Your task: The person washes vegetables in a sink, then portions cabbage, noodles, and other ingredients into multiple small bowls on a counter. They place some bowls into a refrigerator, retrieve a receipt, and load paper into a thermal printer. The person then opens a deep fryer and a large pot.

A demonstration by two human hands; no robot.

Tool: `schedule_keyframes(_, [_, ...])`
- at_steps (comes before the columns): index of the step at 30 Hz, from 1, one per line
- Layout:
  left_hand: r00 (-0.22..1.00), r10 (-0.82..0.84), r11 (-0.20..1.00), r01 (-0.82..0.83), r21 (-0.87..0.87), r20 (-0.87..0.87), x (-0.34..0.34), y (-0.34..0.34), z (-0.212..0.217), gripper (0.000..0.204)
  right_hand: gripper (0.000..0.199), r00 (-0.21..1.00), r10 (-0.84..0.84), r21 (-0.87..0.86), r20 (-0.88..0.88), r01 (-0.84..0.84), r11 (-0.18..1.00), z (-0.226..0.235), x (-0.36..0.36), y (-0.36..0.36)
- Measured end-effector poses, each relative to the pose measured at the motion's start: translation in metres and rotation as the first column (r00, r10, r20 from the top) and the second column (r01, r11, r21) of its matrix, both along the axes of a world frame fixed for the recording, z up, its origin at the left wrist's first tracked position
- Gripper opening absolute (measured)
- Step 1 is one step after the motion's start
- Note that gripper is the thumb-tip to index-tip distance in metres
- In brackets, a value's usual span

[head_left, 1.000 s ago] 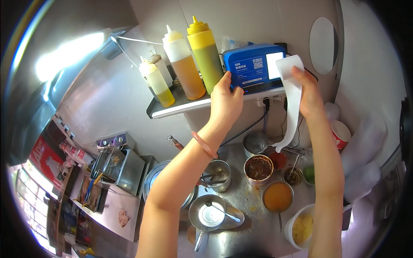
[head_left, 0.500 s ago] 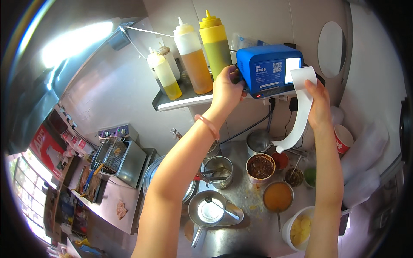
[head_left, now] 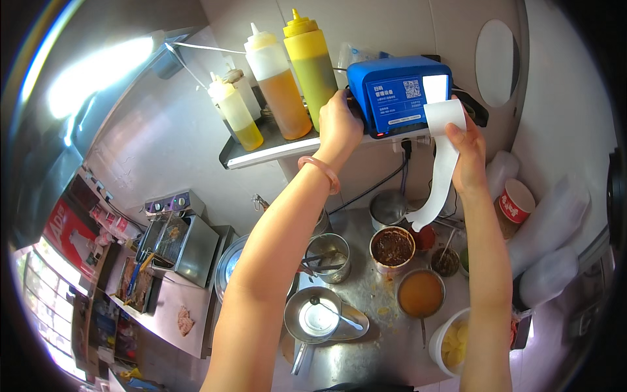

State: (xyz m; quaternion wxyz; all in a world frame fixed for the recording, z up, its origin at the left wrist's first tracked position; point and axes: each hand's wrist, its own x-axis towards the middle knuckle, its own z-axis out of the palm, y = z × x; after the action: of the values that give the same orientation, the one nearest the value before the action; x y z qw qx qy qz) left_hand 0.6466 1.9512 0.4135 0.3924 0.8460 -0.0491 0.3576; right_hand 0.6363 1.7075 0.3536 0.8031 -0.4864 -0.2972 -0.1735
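A blue receipt printer (head_left: 396,98) sits on a narrow wall shelf. Against its left side, beside a yellow-capped squeeze bottle (head_left: 312,68), my left hand (head_left: 340,127) is closed on the printer's edge, its fingertips partly hidden. In my right hand (head_left: 467,147) is a white paper roll (head_left: 447,117), pinched at its right side with the thumb on the front. It is in front of the printer's right part. From the roll a loose strip of paper (head_left: 439,186) hangs down, its end curling above the pots.
More squeeze bottles (head_left: 281,88) stand left on the shelf (head_left: 274,154). Below, a steel counter (head_left: 366,313) carries a saucepan (head_left: 313,315), a pot of dark sauce (head_left: 392,248), a pan of orange sauce (head_left: 421,294) and a white tub (head_left: 444,362). A fryer (head_left: 186,242) is at left.
My left hand has shifted on the printer's left side, its fingers less visible. The paper roll in my right hand is lower against the printer's front. The whole view has shifted slightly.
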Motion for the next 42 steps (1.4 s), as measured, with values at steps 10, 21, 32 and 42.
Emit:
schedule_keyframes(10, [0.778,-0.145,0.830,-0.240,0.503,0.611,-0.077,-0.026,0.005,0.068,0.071,0.996,-0.030,0.103,-0.083,0.038,0.994,-0.009,0.000,0.007])
schedule_keyframes(21, [0.871,-0.366,0.766,0.082,0.637,0.328,-0.067,-0.011,0.072,0.036,0.038,0.941,0.144,0.331,-0.306,-0.037,0.943,-0.040,-0.031,0.000])
schedule_keyframes(32, [0.870,-0.416,0.827,0.240,0.508,0.266,-0.057,-0.002,0.053,0.067,0.050,0.904,0.038,0.070,-0.427,-0.008,0.997,0.051,-0.042,0.062])
schedule_keyframes(42, [0.842,-0.383,0.860,0.176,0.479,0.380,-0.045,-0.015,0.034,0.077,0.034,0.916,-0.054,0.084,-0.398,0.095,0.992,0.060,-0.028,0.074])
